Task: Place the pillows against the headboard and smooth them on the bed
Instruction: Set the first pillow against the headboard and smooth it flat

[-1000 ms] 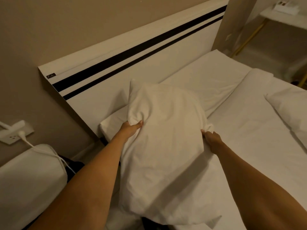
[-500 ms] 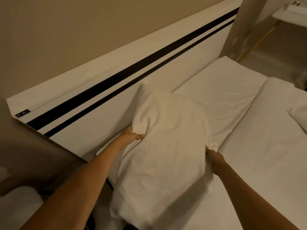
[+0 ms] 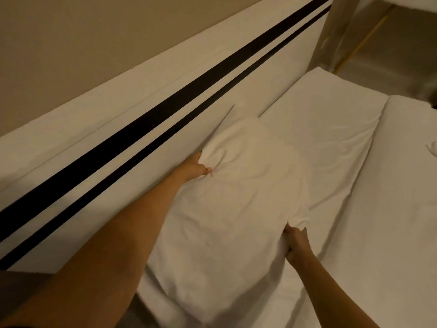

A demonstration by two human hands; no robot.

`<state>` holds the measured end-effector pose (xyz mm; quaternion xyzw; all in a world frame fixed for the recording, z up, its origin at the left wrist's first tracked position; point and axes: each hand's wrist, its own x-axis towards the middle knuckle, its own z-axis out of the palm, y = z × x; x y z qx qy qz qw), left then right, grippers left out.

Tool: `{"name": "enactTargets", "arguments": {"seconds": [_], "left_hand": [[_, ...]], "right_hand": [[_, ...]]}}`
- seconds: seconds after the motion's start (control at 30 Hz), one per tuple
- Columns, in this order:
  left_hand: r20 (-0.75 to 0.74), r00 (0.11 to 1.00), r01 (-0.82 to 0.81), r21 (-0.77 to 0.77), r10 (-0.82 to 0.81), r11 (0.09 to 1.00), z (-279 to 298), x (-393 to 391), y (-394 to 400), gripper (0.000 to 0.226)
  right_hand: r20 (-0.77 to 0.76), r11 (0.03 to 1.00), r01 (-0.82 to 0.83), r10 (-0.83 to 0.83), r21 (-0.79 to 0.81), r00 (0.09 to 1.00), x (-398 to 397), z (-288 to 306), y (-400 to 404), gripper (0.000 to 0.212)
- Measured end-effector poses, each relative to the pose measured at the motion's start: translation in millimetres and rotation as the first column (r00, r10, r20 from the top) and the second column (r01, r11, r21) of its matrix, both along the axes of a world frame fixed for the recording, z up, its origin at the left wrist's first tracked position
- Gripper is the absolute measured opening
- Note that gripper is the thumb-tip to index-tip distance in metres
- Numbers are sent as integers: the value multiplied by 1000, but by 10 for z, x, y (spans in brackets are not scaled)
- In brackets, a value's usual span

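A white pillow (image 3: 236, 204) lies flat at the near end of the bed, its long side along the white headboard (image 3: 132, 110) with two black stripes. My left hand (image 3: 195, 168) pinches the pillow's edge nearest the headboard, bunching the fabric. My right hand (image 3: 295, 243) grips the opposite edge, on the mattress side. The white bed sheet (image 3: 331, 129) stretches beyond the pillow. A corner of a second pillow (image 3: 432, 149) peeks in at the right edge.
A folded white duvet (image 3: 397, 209) covers the right part of the bed. Beyond the bed's far end stand a beige wall post (image 3: 340, 31) and a gold table leg (image 3: 361, 42) over grey floor.
The pillow has gone from raised and tilted to lying low against the headboard. Both hands moved forward and down with it. My view shifted right, losing the wall socket and bedside object.
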<state>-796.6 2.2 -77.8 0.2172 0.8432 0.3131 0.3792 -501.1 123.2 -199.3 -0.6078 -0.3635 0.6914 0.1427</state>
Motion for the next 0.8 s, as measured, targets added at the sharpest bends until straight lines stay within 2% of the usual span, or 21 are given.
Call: {"name": "enactTargets", "arguments": {"seconds": [0.13,0.2,0.3,0.37,0.43,0.47,0.53,0.6,0.8], "left_hand": [[-76,994,75,2,-74,997,-320,-281,260,67],[-129,985,116,-29,-119,993,-595,-294,311,67],[-212,942,213,-214,-258,953,-1099,-182,239,65],[-248,913,249,-294,-325,923,-1366,-94,167,62],[-296,898,229,-321,-327,919,-1517,-59,135,61],[-319,890,218,-330,-326,918,-1561,-66,135,61],[-349,876,209,-348,-333,914,-1615,-89,138,61],[-356,870,212,-355,-341,911,-1649,-107,141,62],[-374,863,198,-367,-339,909,-1631,-72,142,63]], "right_hand": [[-12,994,79,-81,-80,997,-367,-292,-85,78],[113,1000,8,-5,-26,994,-507,-413,-131,77],[349,964,-205,135,170,927,-565,-511,-204,70],[508,831,-392,159,393,847,-550,-541,-271,64],[626,622,-572,163,535,763,-546,-568,-343,59],[657,545,-631,180,553,732,-559,-587,-364,58],[696,471,-710,244,524,675,-572,-652,-373,57],[708,472,-744,299,472,639,-558,-734,-348,58],[711,496,-765,350,411,609,-540,-760,-267,61]]}}
